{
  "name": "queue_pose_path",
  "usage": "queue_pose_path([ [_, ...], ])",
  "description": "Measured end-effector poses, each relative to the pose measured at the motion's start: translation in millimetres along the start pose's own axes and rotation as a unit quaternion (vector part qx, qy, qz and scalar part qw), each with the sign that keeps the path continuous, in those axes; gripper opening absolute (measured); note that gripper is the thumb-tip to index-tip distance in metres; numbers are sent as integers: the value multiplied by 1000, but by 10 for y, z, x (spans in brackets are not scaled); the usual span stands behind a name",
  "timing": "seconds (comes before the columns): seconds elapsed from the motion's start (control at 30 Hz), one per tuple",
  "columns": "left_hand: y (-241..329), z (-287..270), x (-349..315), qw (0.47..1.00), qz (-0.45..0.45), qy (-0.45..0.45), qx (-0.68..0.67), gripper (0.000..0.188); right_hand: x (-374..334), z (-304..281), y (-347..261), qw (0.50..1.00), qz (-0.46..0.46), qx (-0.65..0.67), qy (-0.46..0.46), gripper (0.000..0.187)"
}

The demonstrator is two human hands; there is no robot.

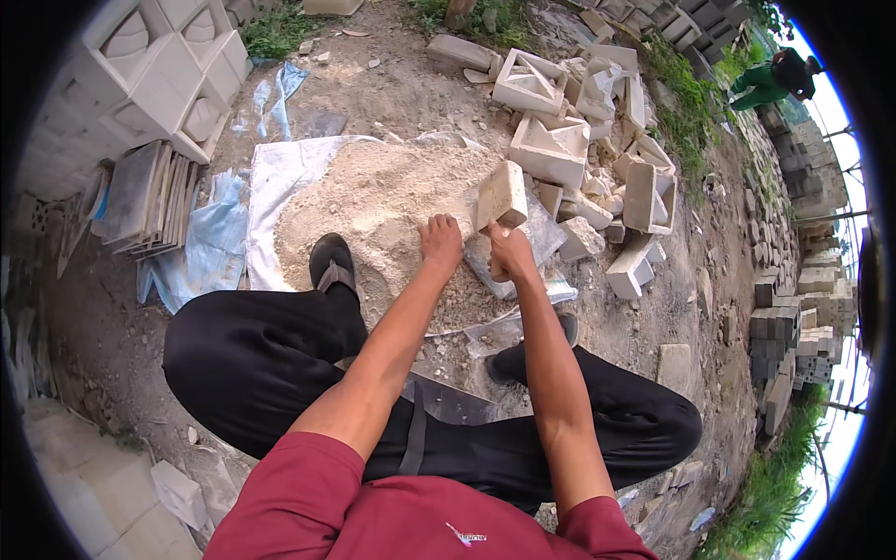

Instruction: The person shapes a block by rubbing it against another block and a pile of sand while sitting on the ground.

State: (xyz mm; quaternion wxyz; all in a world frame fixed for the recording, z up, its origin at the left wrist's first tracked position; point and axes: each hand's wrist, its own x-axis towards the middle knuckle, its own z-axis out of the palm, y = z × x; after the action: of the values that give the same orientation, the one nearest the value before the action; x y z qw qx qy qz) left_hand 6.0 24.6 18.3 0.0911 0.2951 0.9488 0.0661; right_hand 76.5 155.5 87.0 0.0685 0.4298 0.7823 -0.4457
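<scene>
My right hand [511, 254] is closed in a fist around the handle of a pale, block-headed mallet [502, 194]. The mallet's squared head rises above the fist, and most of its handle is hidden. Beneath it lies a flat grey slab [539, 233]. To the left, my left hand [441, 243] rests palm down with fingers slightly spread on a heap of beige crumbled rubble [373, 191]; no held object shows in it. The heap is spread over a white woven sheet [266, 219] between my feet.
Broken moulded blocks [551, 149] are piled beyond the slab on the right. Thin boards [154, 201] lean at left by a blue plastic sheet [219, 233], below stacked pale blocks [159, 65]. Grey blocks [784, 317] line the far right; a person in green [775, 79] is far off.
</scene>
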Motion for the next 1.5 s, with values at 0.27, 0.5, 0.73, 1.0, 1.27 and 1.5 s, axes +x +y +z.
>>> queue_pose_path([
  [0.27, 40, -246, -38, 997, -26, -63, -47, 52, -169, 109, 175, 991, -57, -96, 74, 66],
  [0.5, -11, -273, 0, 997, -10, -51, -52, 51, -301, 290, 90, 994, -17, -52, 97, 66],
  [0.73, -144, -168, -41, 1000, -19, -4, -16, 62, -56, -198, -300, 997, -13, -50, -59, 66],
  [1.0, 29, -115, -23, 1000, 16, -11, -12, 72, -217, 52, 766, 979, -66, -123, 149, 66],
  [1.27, -215, -40, -55, 1000, 5, -8, 2, 72, -86, -359, 206, 1000, 7, 8, 16, 70],
  [1.5, -101, -244, -133, 999, 14, -22, -23, 81, -157, -212, 628, 990, -45, -87, 97, 66],
])
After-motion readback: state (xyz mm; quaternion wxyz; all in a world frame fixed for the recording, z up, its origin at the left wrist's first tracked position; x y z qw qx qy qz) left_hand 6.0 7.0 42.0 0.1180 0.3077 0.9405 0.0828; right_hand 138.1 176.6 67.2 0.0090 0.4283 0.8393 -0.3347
